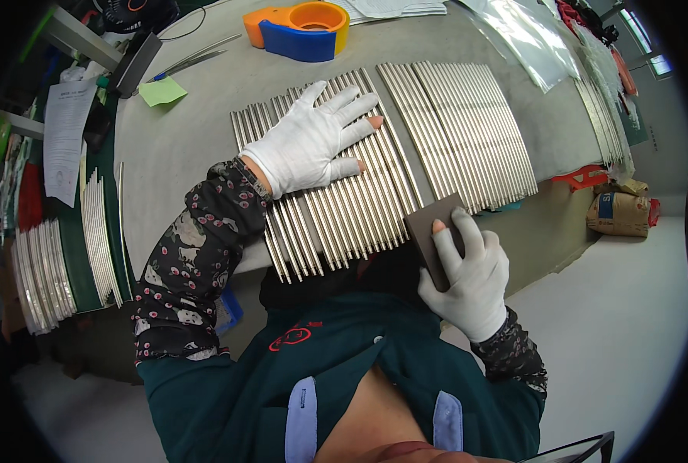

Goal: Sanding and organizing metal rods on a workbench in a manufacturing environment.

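My left hand [305, 143], in a white glove with some fingertips bare, lies flat with its fingers spread. Under it is a row of thin, shiny metal rods [359, 212] laid side by side. In my right hand [474, 282], also gloved in white, is a dark grey-brown flat block [425, 231]. That block sits at the near right corner of the rods, by the table's front edge, and its underside is hidden. To the right, across a narrow gap, lies a second group of metal rods [467, 116], packed closely together.
An orange and blue tape dispenser [301, 35] stands at the back. Long tweezers [197, 58] and a yellow-green paper note [162, 91] lie at the back left. More rods [101, 235] rest at the far left. A clear plastic bag [529, 42] is at the back right.
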